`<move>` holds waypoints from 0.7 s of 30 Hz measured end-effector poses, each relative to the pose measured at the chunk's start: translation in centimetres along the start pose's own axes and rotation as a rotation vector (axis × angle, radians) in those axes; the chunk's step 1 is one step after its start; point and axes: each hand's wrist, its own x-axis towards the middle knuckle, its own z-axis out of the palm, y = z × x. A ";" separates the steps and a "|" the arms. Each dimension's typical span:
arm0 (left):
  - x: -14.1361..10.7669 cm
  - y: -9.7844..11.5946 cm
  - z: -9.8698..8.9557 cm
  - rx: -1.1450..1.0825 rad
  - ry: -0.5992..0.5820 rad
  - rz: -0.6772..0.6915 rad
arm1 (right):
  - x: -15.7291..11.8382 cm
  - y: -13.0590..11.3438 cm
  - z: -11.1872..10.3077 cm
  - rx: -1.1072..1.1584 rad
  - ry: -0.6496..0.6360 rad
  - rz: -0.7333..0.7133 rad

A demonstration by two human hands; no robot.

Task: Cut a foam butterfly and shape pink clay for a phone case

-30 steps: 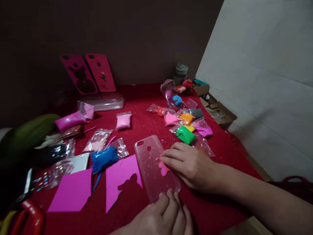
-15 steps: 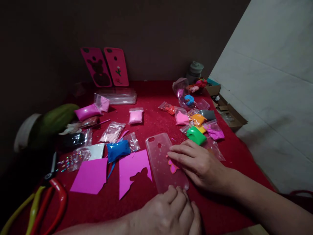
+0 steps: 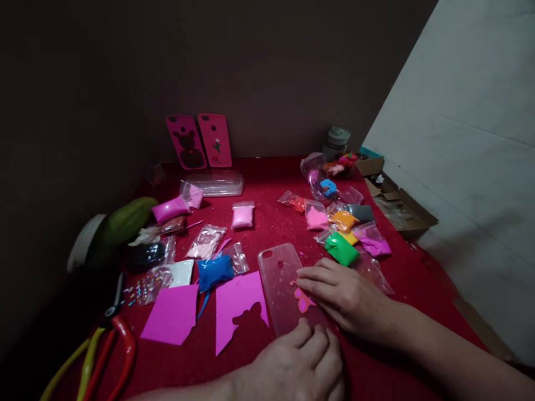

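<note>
A clear phone case (image 3: 281,287) lies flat on the red cloth in front of me. Near its right edge sits a pink butterfly (image 3: 304,301) with an orange outline, partly covered. My right hand (image 3: 345,295) comes from the right, its bent fingertips pressed on the butterfly and the case edge. My left hand (image 3: 301,359) is curled over the case's near end, which it hides; its thumb cannot be seen. To the left of the case lies a magenta sheet (image 3: 229,301) with a bear-shaped cutout, and beyond it a blue clay packet (image 3: 215,272).
Red-and-yellow-handled pliers (image 3: 111,328) lie at the left near a plain magenta sheet (image 3: 171,314). Several clay packets, such as a green one (image 3: 341,249), lie at the right. Two decorated pink cases (image 3: 215,139) lean on the back wall. An open cardboard box (image 3: 412,209) stands beyond the right edge.
The view has tilted up and turned a little left, so everything sits lower and further right. Both hands stay on the case, with the right fingertips still at the butterfly.
</note>
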 end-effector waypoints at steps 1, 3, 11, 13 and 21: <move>0.0 0.0 -0.2 -0.003 0.007 0.003 | -0.1 0.1 0.0 0.013 0.010 0.013; 0.1 0.1 -0.4 0.005 -0.003 0.012 | -0.2 0.4 0.0 0.033 0.045 0.039; 0.5 0.3 -2.0 -0.020 -0.160 0.034 | -0.3 0.3 -0.3 0.066 -0.017 0.144; 0.6 0.2 -2.3 -0.021 -0.163 0.039 | 0.0 0.1 -0.5 0.096 -0.071 0.185; 0.8 0.1 -2.5 -0.018 -0.194 0.057 | 0.9 -0.9 -0.8 0.094 -0.211 0.288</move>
